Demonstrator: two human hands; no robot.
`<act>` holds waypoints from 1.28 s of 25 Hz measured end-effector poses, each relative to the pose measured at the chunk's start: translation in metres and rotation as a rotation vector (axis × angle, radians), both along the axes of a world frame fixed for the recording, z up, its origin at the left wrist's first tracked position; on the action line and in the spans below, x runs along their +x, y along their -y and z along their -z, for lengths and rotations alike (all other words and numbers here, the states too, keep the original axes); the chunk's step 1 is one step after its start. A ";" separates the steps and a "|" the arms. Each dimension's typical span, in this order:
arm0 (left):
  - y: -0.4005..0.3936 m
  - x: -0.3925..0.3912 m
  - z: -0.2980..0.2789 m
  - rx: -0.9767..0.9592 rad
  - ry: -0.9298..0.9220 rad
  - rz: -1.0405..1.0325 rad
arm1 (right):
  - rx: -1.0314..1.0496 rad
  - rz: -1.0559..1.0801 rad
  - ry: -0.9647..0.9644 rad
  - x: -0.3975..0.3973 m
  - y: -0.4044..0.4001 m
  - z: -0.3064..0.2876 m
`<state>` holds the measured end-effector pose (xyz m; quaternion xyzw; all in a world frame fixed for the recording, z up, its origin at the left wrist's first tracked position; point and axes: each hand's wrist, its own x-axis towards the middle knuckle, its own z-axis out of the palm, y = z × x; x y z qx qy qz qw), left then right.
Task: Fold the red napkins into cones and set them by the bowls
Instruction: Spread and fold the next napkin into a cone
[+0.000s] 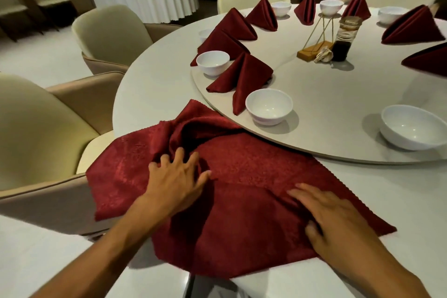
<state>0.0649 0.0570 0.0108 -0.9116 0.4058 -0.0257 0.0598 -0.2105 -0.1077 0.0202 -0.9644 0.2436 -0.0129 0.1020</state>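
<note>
Nearest the camera, the right hand (338, 222) lies flat and open on the unfolded red napkin (242, 189), gripping nothing. The left hand (177, 176), fingers spread, presses a bunched ridge of cloth without clearly pinching it. The napkin is spread over the near edge of the table (150, 94), its far corner touching the turntable (338, 104) rim. It looks soft, light and limp, likely to slide on the smooth top and hold creases only if pressed; corners and hemmed edges seem the best holds. Beyond, 2 bowls, one white bowl (268, 106) and another bowl (413, 129), sit near the turntable's near edge, a folded cone (242, 75) behind the first.
</note>
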 end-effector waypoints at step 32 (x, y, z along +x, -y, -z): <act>0.061 -0.065 0.012 -0.352 -0.539 0.081 | 0.010 0.479 0.056 -0.022 0.067 0.015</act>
